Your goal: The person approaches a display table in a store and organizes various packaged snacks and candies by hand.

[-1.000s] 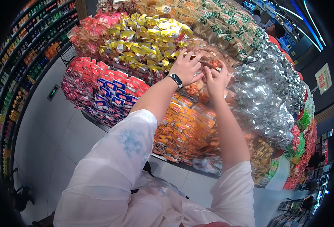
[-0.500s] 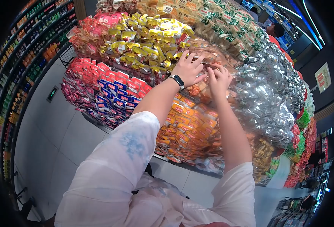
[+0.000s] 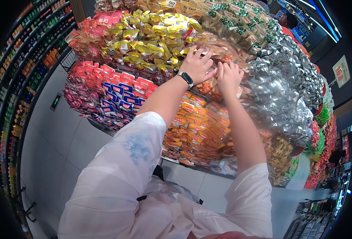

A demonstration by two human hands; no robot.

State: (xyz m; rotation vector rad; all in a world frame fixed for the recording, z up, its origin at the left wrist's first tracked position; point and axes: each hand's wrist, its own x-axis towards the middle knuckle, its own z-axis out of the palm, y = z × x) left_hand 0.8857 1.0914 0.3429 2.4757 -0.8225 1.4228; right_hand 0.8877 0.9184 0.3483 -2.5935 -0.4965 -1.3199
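My left hand [image 3: 197, 67], with a dark band [image 3: 186, 78] on its wrist, lies over a heap of clear snack packets [image 3: 205, 88] with reddish-brown contents. Its fingers are spread, and nothing shows in its grasp. Close beside it on the right, my right hand [image 3: 229, 79] has its fingers bent and pressed together at the same heap, pinching what looks like one clear packet; the fingers mostly hide it. The left thumb points toward the right hand's fingertips.
Around the hands are yellow packets [image 3: 152, 49], orange packets [image 3: 194, 115], silver packets [image 3: 279, 91], and red and blue packets [image 3: 124, 91]. White-green packets [image 3: 243, 20] lie behind. Bottle shelves [image 3: 24, 71] stand left, and a price sign [image 3: 340, 71] hangs right.
My right hand has turned slightly, its fingers now straighter and closer together over the packets. My left hand stays nearly in place. The camera view has shifted a little.
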